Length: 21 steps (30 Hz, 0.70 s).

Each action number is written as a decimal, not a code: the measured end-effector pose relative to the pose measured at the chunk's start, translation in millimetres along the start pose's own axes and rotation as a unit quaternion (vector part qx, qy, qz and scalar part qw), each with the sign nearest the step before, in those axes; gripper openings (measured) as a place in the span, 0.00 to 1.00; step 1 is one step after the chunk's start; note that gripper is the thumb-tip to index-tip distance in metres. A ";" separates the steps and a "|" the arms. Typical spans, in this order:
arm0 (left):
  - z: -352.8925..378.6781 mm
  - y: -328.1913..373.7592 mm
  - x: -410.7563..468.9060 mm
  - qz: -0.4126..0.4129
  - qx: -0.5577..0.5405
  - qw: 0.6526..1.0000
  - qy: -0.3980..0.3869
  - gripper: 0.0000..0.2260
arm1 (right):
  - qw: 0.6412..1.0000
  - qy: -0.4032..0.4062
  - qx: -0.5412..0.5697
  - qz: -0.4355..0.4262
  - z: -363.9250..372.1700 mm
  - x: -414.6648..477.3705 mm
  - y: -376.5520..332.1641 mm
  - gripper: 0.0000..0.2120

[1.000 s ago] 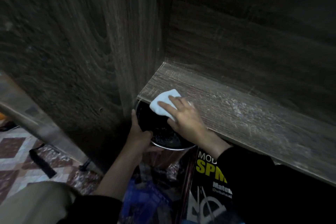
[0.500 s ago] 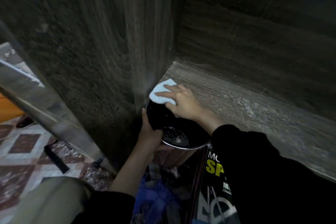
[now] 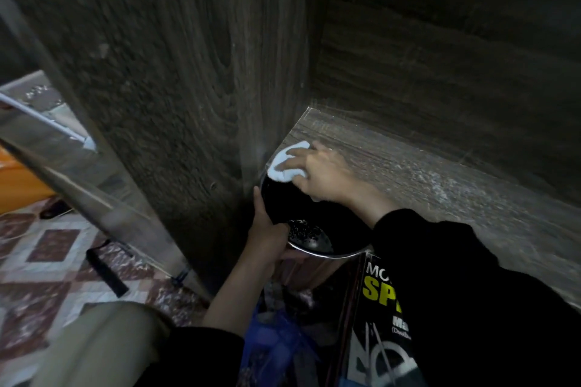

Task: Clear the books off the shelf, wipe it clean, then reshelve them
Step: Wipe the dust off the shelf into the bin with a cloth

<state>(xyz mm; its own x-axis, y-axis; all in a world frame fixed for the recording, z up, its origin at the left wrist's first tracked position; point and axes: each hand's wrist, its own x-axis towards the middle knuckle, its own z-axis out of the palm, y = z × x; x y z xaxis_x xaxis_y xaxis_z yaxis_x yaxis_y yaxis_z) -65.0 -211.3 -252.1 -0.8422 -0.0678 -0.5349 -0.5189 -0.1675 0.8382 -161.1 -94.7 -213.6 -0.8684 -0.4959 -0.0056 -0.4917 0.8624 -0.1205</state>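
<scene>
Where the tall wood-grain side panel point(image 3: 188, 88) meets the dark back panel point(image 3: 456, 56), we see the shelf point(image 3: 456, 185) running from the far left corner out to the near right, its board streaked with pale dust. To the left, beyond the side panel, lies a tiled floor point(image 3: 41, 264) in red-brown and white diamonds, with a knee point(image 3: 103, 342) in beige cloth low in the near left. Below the shelf's near edge a book point(image 3: 374, 298) with a black cover and yellow letters stands upright, its right part hidden by the black sleeve point(image 3: 456, 292). Just left of it we make out a blue plastic bag point(image 3: 273, 349).

A round black bin point(image 3: 301, 207) with a shiny rim is held up against the shelf's near left corner, pale specks lying inside it. The left hand point(image 3: 267, 229) grips the bin's left rim, fingers curled round it. The right hand point(image 3: 330, 176) rests on that corner, its fingers point(image 3: 301, 151) bent over a bunched white cloth point(image 3: 279, 166) and holding it. The cloth sits under and just beyond the fingertips, at the shelf's edge and over the bin's far rim. A small black bar point(image 3: 107, 273) lies on the floor.
</scene>
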 end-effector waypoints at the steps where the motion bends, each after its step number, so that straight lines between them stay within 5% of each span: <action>1: 0.3 -0.3 0.3 -0.002 -0.004 1.000 -0.001 0.42 | 1.000 -0.021 0.000 -0.020 -5.8 -6.6 3.5 0.17; 4: 0.4 -1.8 0.2 0.001 -0.008 1.000 -0.011 0.42 | 0.990 -0.066 0.119 0.036 -31.1 -20.0 22.9 0.13; 6: -1.0 -3.8 2.5 0.004 -0.003 1.000 -0.013 0.43 | 0.964 0.015 0.240 0.113 -39.2 -21.0 40.0 0.14; 8: -2.2 -5.8 5.7 0.010 0.001 1.000 -0.007 0.43 | 0.956 0.089 0.217 0.174 -27.8 -16.7 55.7 0.16; 10: -1.9 -7.4 7.8 0.017 0.016 1.000 -0.002 0.44 | 0.969 0.069 0.116 0.207 0.5 -22.0 57.0 0.20; 14: 4.2 -5.3 4.4 0.012 0.014 1.000 -0.009 0.42 | 0.986 0.094 0.025 0.135 46.1 -55.4 19.4 0.32; 17: 9.4 -5.1 -0.6 0.009 0.010 1.000 -0.025 0.41 | 0.991 0.105 0.074 0.031 45.9 -72.3 10.6 0.29; 21: 9.6 -6.1 -3.1 0.006 -0.011 1.000 -0.023 0.41 | 0.930 0.265 0.230 0.111 20.3 -86.9 43.4 0.25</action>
<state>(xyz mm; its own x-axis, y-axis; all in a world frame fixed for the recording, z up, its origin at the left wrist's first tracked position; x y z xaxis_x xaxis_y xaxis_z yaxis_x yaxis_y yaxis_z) -60.6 -200.7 -254.5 -0.8545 -0.0257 -0.5189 -0.5056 -0.1882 0.8420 -105.7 -16.3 -238.5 -0.9150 -0.0862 0.3942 -0.3227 0.7429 -0.5865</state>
